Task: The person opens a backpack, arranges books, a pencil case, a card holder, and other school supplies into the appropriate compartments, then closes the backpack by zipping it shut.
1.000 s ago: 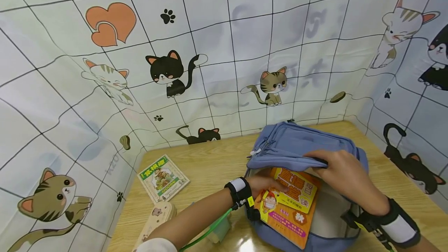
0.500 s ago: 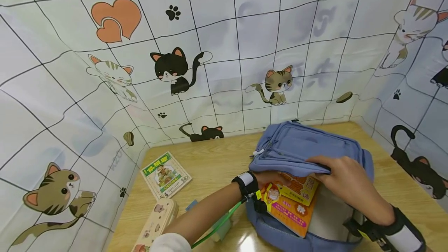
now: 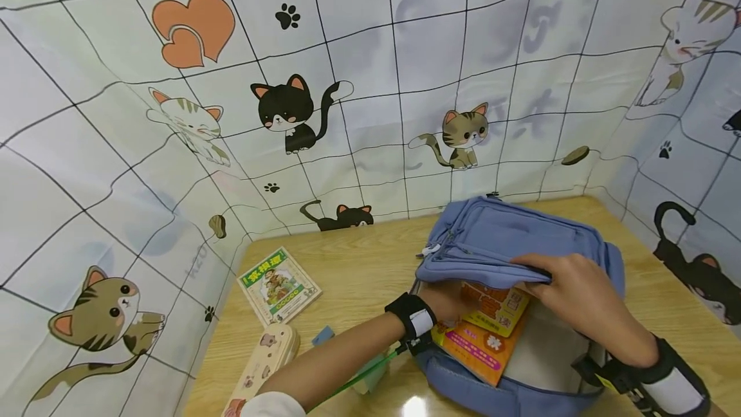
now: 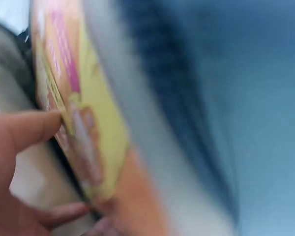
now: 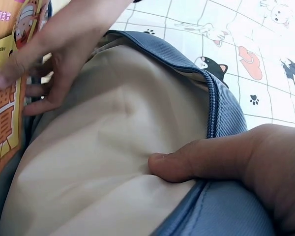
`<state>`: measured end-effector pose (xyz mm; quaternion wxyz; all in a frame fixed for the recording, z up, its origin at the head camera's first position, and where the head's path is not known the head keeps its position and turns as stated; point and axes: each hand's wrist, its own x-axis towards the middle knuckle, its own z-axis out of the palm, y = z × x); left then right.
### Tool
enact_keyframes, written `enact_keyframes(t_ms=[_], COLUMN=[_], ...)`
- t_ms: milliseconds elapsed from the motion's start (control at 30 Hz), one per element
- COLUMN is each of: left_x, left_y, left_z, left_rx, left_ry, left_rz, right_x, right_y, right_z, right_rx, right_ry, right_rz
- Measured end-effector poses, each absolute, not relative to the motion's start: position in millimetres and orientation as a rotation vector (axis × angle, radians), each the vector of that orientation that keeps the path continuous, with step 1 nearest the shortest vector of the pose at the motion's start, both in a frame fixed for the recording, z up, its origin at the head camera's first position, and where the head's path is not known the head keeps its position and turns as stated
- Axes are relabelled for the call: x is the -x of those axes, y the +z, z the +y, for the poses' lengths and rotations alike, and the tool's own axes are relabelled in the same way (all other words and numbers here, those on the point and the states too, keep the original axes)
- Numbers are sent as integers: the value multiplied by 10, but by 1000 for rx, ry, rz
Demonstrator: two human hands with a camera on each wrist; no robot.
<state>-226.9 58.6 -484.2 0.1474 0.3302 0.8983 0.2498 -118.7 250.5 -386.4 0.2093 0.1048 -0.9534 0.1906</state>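
Observation:
A blue backpack point(image 3: 521, 230) lies on the table with its mouth open toward me, showing a cream lining point(image 5: 98, 147). Inside it is an orange-and-yellow book point(image 3: 471, 352), its upper end hidden under the raised flap. My left hand point(image 3: 448, 301) reaches in under the flap and holds the book's left edge. In the right wrist view, the left hand point(image 5: 64, 54) has its thumb on the cover and other fingers at the edge. My right hand point(image 3: 570, 288) pinches the flap's rim and holds it up, thumb against the lining. The left wrist view is blurred.
A small green-and-white picture book point(image 3: 280, 285) lies at the table's back left. In front of it is a cream pencil case point(image 3: 263, 365) with bear prints. Beside my left forearm are a pale green object point(image 3: 373, 378) and a small blue piece point(image 3: 323, 335), both partly hidden.
My left hand and the book have shifted farther under the flap, so less of the cover shows. The right hand keeps its hold on the rim. The head view has shifted slightly.

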Motion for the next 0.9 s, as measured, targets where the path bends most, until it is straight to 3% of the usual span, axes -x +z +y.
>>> enact_keyframes(t_ms=[133,267,667,900], left_x=[2084,1957,1987,2013], left_y=[-4689,-4637,-4847,-4851], left_z=[507,449,395,312], left_rx=[-1188,-1258,-1563,-1559], left_ry=[220,-105,-193,-74], left_rz=[2576,2317,2336,2342], right_x=[1183,1182,1198,1202], right_y=[-3862,-3858,-3902,-3913], right_z=[2516,2522,2520,2526], right_rx=[-278,-278,-290,-293], right_ry=[535,543,544,538], right_rz=[-2663,-2662,-2675,-2667])
